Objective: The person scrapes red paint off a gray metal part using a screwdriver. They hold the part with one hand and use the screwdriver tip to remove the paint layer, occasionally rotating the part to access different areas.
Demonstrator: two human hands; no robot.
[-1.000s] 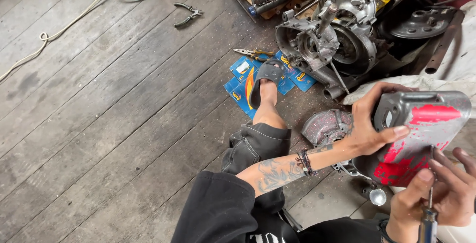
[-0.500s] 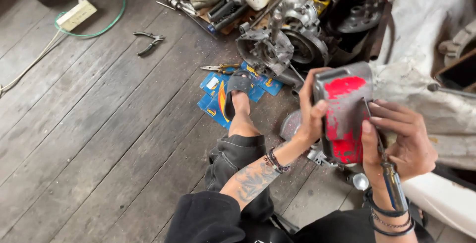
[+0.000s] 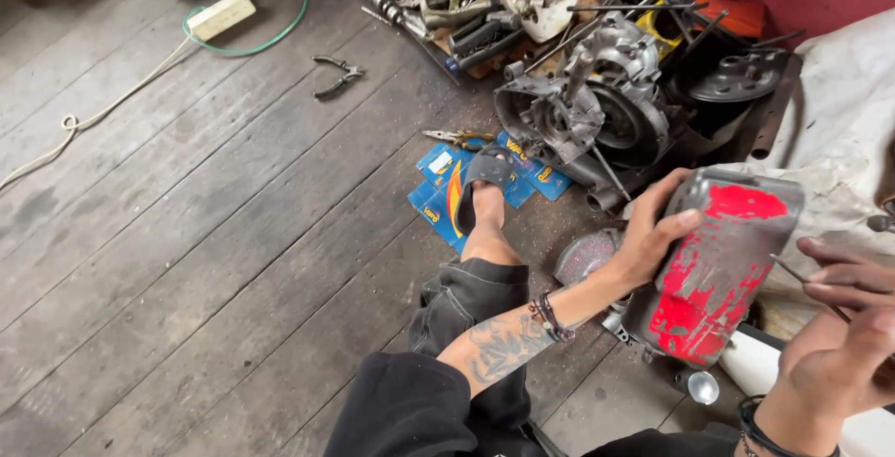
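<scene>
A person's left hand grips the upper left edge of a grey metal engine cover patched with flaking red paint, thumb and fingers clamped around its rim and holding it tilted above the floor at the right of the scene. The right hand, at the lower right corner, is closed around a thin metal tool whose shaft points toward the cover's right edge; whether the tip touches the cover cannot be told. Below the cover, a small shiny metal cup sits on the floor, and a round grey engine part lies just behind the left wrist. The person's sandalled foot rests on flattened blue cardboard packets on the worn wooden plank floor. Beyond it stands a stripped engine block, with yellow-handled pliers beside the packets, black pliers farther left, and a white power strip near the top.
</scene>
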